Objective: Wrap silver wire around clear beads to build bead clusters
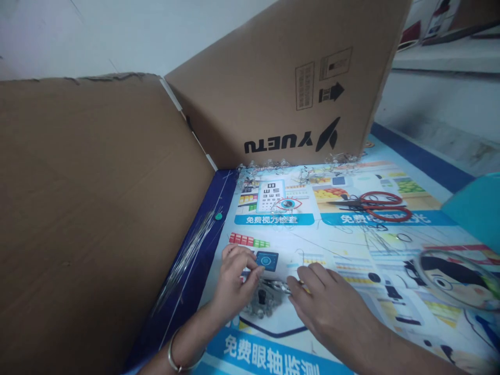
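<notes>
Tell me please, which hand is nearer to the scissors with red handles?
Right. The right hand is on the near side of the scissors, not touching them; the left hand is farther away, to their left.

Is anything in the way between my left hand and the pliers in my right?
Nothing visible stands between your left hand and the pliers in your right hand; anything very fine there is too blurred to tell.

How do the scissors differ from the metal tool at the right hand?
The scissors lie unheld on the printed sheet; the metal tool is gripped in the right hand. The scissors show red looped handles, whereas the metal tool's rear part is largely hidden by fingers. Both are over the sheet.
</notes>
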The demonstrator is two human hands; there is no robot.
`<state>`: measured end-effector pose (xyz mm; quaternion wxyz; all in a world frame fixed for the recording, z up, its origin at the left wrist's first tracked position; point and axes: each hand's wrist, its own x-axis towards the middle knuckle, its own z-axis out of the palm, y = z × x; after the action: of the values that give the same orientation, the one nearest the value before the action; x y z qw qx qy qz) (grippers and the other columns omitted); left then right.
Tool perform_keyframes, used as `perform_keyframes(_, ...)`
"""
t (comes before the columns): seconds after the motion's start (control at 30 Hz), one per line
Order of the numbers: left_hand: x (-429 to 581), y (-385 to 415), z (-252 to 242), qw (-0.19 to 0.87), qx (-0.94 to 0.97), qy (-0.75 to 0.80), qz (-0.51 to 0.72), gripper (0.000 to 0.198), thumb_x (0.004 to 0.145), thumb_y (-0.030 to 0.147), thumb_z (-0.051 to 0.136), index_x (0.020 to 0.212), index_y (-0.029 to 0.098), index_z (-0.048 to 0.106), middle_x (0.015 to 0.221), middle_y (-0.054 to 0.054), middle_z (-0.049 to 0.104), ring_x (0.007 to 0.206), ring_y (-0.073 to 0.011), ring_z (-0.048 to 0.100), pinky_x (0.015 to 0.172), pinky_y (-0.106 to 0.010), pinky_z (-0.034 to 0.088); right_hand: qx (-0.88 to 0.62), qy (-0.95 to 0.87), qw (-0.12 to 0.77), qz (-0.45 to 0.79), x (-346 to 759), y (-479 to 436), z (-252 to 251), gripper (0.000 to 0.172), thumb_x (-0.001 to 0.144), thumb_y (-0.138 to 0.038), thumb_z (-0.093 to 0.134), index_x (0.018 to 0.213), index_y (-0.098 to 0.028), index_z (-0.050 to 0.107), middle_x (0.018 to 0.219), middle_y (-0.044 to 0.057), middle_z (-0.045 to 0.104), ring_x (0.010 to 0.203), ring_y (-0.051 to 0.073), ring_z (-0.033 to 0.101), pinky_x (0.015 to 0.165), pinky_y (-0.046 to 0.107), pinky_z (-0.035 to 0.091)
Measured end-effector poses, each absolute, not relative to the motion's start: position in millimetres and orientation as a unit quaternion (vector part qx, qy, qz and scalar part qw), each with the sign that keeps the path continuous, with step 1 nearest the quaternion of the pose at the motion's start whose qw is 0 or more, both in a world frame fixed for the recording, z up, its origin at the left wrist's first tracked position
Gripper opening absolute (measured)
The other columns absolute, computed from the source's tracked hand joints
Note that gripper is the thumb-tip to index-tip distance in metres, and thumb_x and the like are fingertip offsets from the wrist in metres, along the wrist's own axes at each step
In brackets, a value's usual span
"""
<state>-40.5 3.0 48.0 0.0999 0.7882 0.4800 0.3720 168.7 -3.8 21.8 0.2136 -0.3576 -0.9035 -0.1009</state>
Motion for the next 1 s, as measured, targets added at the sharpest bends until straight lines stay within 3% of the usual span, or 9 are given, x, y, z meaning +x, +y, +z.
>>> perform_keyframes(0.3,-42.0,4.1,45.7,0.197,0.735,0.521,0.387,0.016,0.081,0.016,0.057,0.066,0.019,0.05,0.074,-0.002,0.06,0.079,-0.019,0.055,0.077,-0.035,0.041,-0.346,-0.906,0.216,-0.112,172.9,0.7,27.7,0.025,0.066,-0.017,0.071,0.087,-0.018,0.059,0.075,0.003,0.055,0.071,0.022,0.048,0.056,0.032,0.028)
perform_keyframes(0.67,-46.7,0.6,53.6,0.171,0.761,0.498,0.378,0.015,0.082,0.018,0.055,0.068,0.019,0.05,0.071,-0.001,0.058,0.075,-0.018,0.055,0.076,-0.034,0.04,-0.367,-0.902,0.218,-0.071,172.4,2.1,29.2,0.005,0.078,-0.019,0.059,0.083,-0.021,0.058,0.077,0.004,0.056,0.073,0.022,0.048,0.059,0.032,0.03)
perform_keyframes(0.83,-49.0,-1.1,50.3,0.172,0.745,0.502,0.405,0.016,0.082,0.017,0.056,0.068,0.019,0.049,0.071,-0.001,0.058,0.075,-0.0176,0.055,0.075,-0.033,0.042,-0.394,-0.894,0.213,-0.031,174.5,7.6,23.9,0.009,0.082,-0.021,0.055,0.089,-0.02,0.061,0.084,0.007,0.058,0.081,0.024,0.05,0.067,0.034,0.035)
perform_keyframes(1.0,-51.4,-4.3,49.2,0.151,0.76,0.484,0.407,0.012,0.083,0.016,0.056,0.072,0.019,0.052,0.073,-0.001,0.06,0.079,-0.0182,0.056,0.079,-0.035,0.04,-0.436,-0.885,0.161,-0.013,174.6,9.7,10.8,0.01,0.074,-0.026,0.066,0.083,-0.02,0.063,0.085,0.007,0.06,0.083,0.026,0.052,0.071,0.038,0.038)
